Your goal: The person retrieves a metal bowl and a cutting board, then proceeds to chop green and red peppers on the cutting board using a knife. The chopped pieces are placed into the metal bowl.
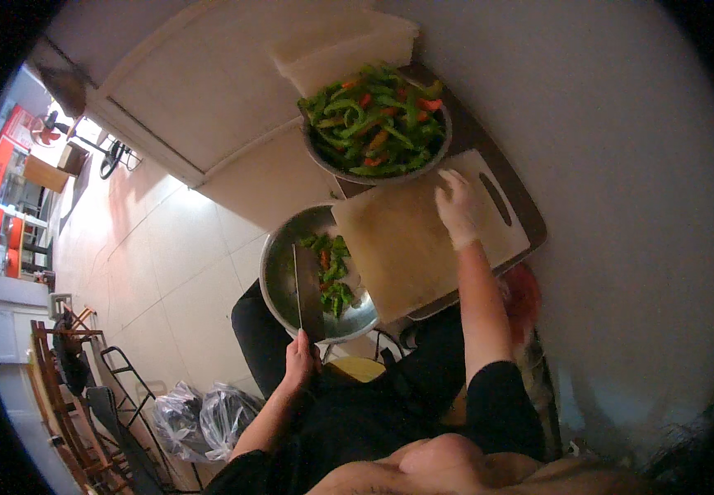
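Note:
My left hand [300, 359] is closed around the handle of a broad-bladed cleaver [309, 291], whose blade extends over a metal basin [366, 318]. Inside the basin lie pieces of green pepper [334, 272] with a little red among them. My right hand [457, 213], in a pale thin glove, reaches over the worn white cutting board [403, 241] and appears to hold nothing, its fingers extended. Just beyond its fingertips stands a round bowl [338, 172] heaped with long green and red peppers [375, 124]. One corner of the board overlaps the basin's rim.
A dark stand [521, 204] supports the board beside a grey wall [610, 185]. Pale panels [208, 80] rise beyond the tiled floor [177, 247]. Clear plastic bags [227, 414] and folded chairs [94, 383] are at the left; a red container [521, 300] sits near my right arm.

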Action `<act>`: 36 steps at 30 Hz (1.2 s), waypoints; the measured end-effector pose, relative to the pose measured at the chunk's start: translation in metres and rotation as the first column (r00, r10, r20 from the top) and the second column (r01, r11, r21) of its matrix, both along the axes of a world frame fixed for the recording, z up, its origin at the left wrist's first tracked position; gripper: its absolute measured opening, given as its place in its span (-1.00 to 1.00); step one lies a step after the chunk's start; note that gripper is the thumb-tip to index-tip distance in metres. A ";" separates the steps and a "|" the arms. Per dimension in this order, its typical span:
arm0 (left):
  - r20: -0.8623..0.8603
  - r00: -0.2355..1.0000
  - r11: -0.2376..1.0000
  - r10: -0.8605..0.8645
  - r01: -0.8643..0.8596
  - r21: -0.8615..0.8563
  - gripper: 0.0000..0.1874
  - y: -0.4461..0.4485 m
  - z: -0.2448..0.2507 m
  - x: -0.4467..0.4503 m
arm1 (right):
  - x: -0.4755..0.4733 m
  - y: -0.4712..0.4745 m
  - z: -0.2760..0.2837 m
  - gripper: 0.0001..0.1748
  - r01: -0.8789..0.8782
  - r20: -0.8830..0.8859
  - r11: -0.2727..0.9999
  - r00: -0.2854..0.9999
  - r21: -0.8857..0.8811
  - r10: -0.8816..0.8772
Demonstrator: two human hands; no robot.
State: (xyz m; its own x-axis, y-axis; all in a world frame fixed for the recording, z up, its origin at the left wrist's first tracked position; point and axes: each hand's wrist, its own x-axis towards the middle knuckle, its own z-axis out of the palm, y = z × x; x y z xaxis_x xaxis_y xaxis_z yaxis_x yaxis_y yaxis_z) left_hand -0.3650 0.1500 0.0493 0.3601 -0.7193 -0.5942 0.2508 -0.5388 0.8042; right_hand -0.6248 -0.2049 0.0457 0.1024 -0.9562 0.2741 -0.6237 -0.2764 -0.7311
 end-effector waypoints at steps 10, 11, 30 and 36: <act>0.010 0.999 0.998 -0.048 0.048 -0.033 -0.56 -0.005 0.020 0.020 | 0.130 -0.109 0.019 -0.72 0.170 -0.580 0.901 0.807 0.400 0.105; 0.022 0.999 0.999 -0.029 0.030 -0.037 -0.56 -0.005 0.019 0.021 | 0.125 -0.112 0.021 -0.71 0.141 -0.595 0.919 0.795 0.367 0.116; 0.033 0.994 0.992 -0.106 0.107 -0.062 -0.56 0.000 0.017 0.010 | 0.019 0.137 0.037 -0.72 0.272 0.257 0.954 0.920 0.124 -0.296; 0.086 0.981 0.977 -0.174 0.183 -0.107 -0.54 0.003 0.024 0.001 | 0.053 0.192 -0.048 -0.56 0.442 -0.145 0.831 0.897 0.337 -0.418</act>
